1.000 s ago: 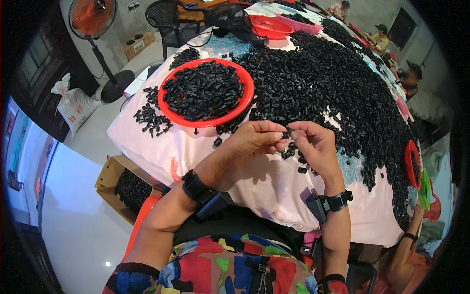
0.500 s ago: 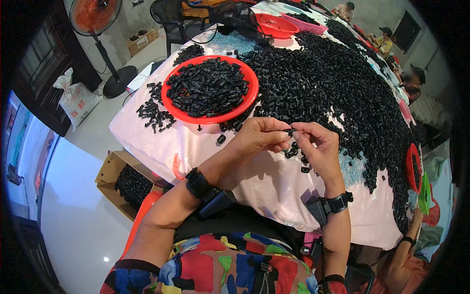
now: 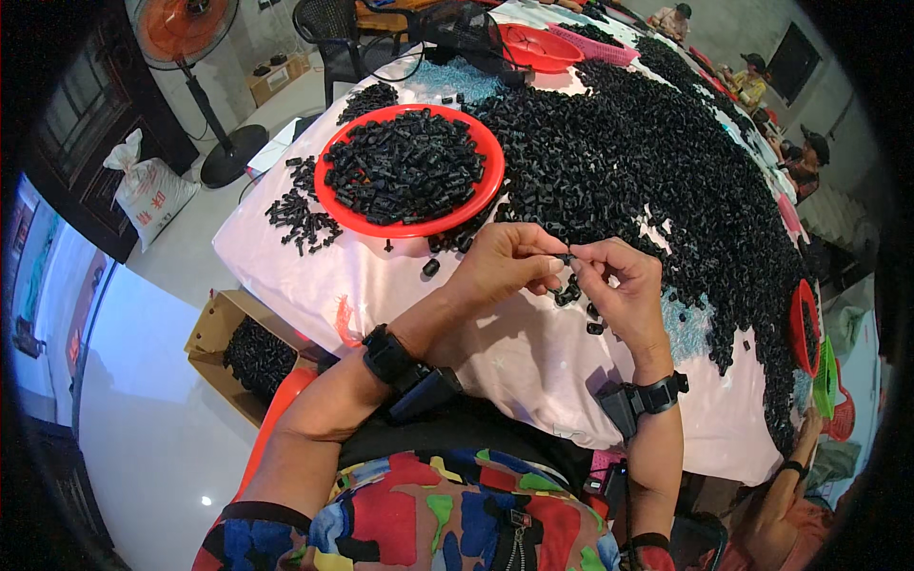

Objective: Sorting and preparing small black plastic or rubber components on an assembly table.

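- Your left hand (image 3: 505, 262) and right hand (image 3: 624, 281) pinched a small black part (image 3: 566, 258), each grip narrow.
- The red basin (image 3: 409, 229) stood on the cloth-covered table (image 3: 286, 271).

Workshop: cloth-covered table (image 3: 519, 381) heaped with black parts (image 3: 609, 152) (co-workers (image 3: 806, 175) along edge).
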`<state>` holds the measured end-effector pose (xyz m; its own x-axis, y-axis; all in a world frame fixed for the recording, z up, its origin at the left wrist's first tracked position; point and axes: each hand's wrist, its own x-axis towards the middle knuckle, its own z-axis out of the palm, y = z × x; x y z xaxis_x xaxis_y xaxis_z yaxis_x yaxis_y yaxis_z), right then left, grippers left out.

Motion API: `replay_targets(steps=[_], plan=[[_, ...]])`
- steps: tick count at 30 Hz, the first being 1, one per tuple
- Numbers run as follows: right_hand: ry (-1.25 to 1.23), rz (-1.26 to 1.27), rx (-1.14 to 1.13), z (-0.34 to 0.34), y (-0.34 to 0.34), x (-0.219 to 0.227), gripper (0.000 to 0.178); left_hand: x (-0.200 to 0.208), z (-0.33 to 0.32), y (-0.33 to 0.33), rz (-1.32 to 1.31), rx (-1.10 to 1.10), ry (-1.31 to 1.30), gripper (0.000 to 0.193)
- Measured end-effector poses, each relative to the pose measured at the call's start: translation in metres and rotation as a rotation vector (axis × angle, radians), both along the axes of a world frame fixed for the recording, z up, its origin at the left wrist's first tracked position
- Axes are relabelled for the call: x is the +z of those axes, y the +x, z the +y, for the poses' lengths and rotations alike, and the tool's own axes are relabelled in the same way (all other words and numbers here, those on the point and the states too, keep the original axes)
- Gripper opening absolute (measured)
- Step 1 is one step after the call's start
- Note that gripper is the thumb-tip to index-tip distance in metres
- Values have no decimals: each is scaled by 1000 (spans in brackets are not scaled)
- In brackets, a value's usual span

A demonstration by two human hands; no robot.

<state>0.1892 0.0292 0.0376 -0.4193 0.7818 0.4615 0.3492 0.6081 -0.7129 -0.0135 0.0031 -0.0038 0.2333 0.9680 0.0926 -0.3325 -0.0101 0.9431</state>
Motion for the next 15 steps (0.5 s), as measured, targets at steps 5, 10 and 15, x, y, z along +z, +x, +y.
replay_targets(steps=[5,10,15], plan=[[-63,-11,22,0,3,-2,13,-2,0,1,106,-3,53,18],[-108,-40,9,-4,0,3,12,-2,-2,2,140,21,73,16],[-71,-33,-6,-4,-1,-1,11,-3,-5,9,123,64,92,12]])
